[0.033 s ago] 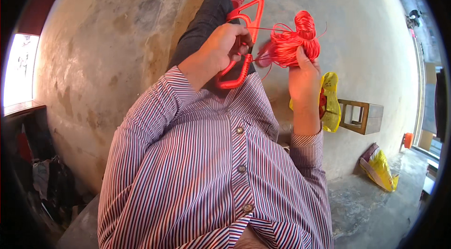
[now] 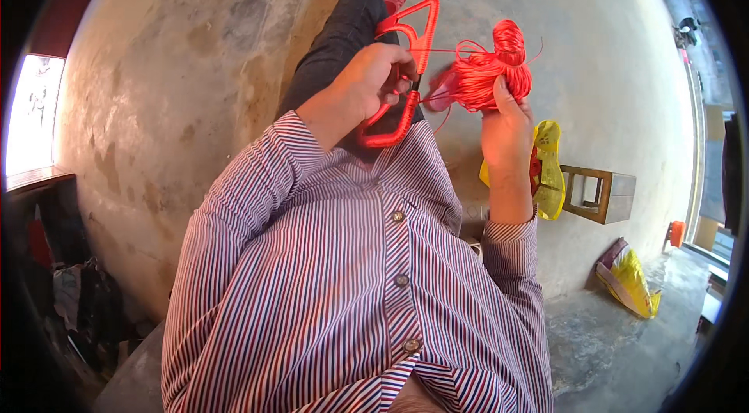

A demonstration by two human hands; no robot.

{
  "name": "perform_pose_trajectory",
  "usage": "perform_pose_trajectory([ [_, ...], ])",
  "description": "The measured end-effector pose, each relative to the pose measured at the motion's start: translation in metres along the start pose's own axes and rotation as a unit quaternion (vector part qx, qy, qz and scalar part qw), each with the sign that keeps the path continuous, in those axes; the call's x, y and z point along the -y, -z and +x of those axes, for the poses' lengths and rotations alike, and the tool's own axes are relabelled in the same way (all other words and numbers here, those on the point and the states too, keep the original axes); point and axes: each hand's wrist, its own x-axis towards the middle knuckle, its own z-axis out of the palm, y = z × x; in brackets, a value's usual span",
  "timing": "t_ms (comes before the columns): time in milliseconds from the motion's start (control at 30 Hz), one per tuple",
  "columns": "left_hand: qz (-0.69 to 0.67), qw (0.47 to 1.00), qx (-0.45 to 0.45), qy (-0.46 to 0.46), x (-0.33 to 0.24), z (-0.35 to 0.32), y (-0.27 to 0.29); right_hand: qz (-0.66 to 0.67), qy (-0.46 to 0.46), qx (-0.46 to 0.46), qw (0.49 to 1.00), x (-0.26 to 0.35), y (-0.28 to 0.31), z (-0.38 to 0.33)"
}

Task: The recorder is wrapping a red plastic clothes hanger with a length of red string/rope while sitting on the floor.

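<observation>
My left hand (image 2: 373,74) is closed on a frame (image 2: 429,29) of angular outline, wrapped in red cord, over my dark-trousered leg. A short black stretch of the frame's bar shows bare beside my fingertips, between wrapped sections. To the right, my right hand (image 2: 507,128) grips a bundle of red cord (image 2: 485,79), thumb pressed on its front; the bundle is tied near the top into a smaller loop. Thin strands run from the bundle across to the frame. My left fingers are curled and partly hidden, so their exact hold is unclear.
Beyond my right forearm lies a yellow bag-like thing (image 2: 551,171) with something red by it. A small wooden stool (image 2: 612,196) is next to it. A yellow-and-purple sack (image 2: 632,284) lies further right on the concrete floor (image 2: 203,38). Dark clutter (image 2: 82,304) fills the lower left.
The cord bundle and my right hand have shifted very slightly. Both hands keep their hold.
</observation>
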Motion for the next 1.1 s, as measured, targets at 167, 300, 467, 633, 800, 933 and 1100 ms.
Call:
perform_pose_trajectory([
  [167, 0.04, 0.999, -0.016, -0.033, 0.016, 0.01, 0.008, -0.393, 0.095, -0.096, 0.91, 0.007, 0.033, -0.011],
  [300, 0.018, 0.995, -0.06, -0.072, 0.018, 0.009, 0.017, 0.138, 0.145, -0.004, 0.98, 0.057, 0.043, -0.004],
  [467, 0.158, 0.982, -0.038, -0.1, 0.021, 0.012, 0.015, 0.23, 0.203, 0.089, 0.948, 0.148, 0.122, -0.001],
  [633, 0.099, 0.982, -0.091, -0.134, 0.037, 0.018, 0.001, 0.403, 0.183, 0.045, 0.895, 0.186, 0.143, -0.045],
  [800, 0.136, 0.987, -0.086, -0.018, 0.049, 0.046, 0.016, 0.282, 0.162, 0.084, 0.942, 0.187, 0.132, -0.107],
  [933, 0.139, 0.987, -0.06, -0.05, 0.058, 0.053, 0.032, 0.226, 0.349, -0.286, 0.863, 0.187, 0.179, -0.136],
  [1100, 0.279, 0.904, -0.186, -0.266, 0.057, 0.036, 0.027, 0.067, 0.166, -0.094, 0.979, 0.09, 0.22, -0.1],
])
